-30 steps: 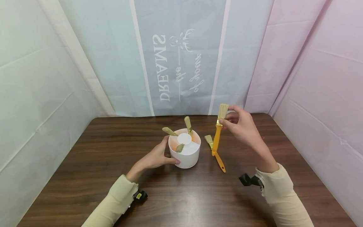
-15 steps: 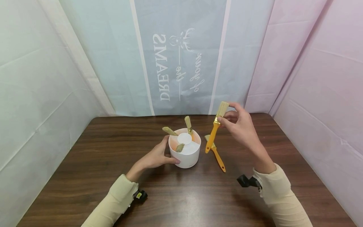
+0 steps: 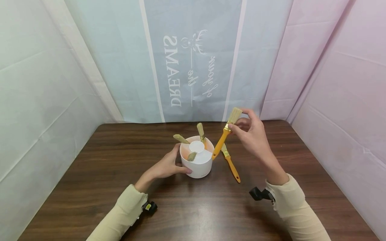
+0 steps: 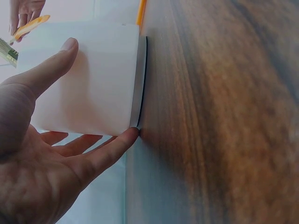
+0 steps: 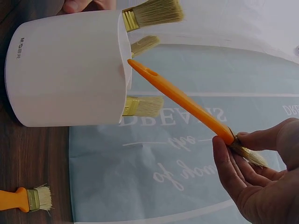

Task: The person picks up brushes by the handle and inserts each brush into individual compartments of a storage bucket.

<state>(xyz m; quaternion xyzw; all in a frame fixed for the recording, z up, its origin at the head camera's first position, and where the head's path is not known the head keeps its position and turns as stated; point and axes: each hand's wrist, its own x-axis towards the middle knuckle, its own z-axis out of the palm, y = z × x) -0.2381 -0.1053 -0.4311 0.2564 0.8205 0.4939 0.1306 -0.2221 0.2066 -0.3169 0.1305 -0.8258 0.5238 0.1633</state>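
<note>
My left hand [image 3: 163, 166] holds the side of a white round pen holder [image 3: 197, 170] on the table, thumb in front and fingers behind. Its compartments hold three paintbrushes, bristles up: one at the back [image 3: 200, 130], one at the left [image 3: 181, 138] and one in front [image 3: 191, 156]. To the right, my right hand [image 3: 253, 132] pinches another paintbrush [image 3: 221, 143] at its metal band, bristles up. That brush slants, and its orange handle end overlaps the holder's right rim. In the right wrist view the handle end [image 5: 140, 67] is right at the rim.
One more orange-handled paintbrush [image 3: 232, 167] lies on the brown wooden table [image 3: 193, 214], right of the holder. A printed blue-grey cloth [image 3: 193, 67] hangs behind the table's far edge, with pale cloth walls at both sides.
My right hand has moved slightly left with the paintbrush. Its handle has swung from over the lying brush to the holder's right rim. My left hand and the holder stay about where they were.
</note>
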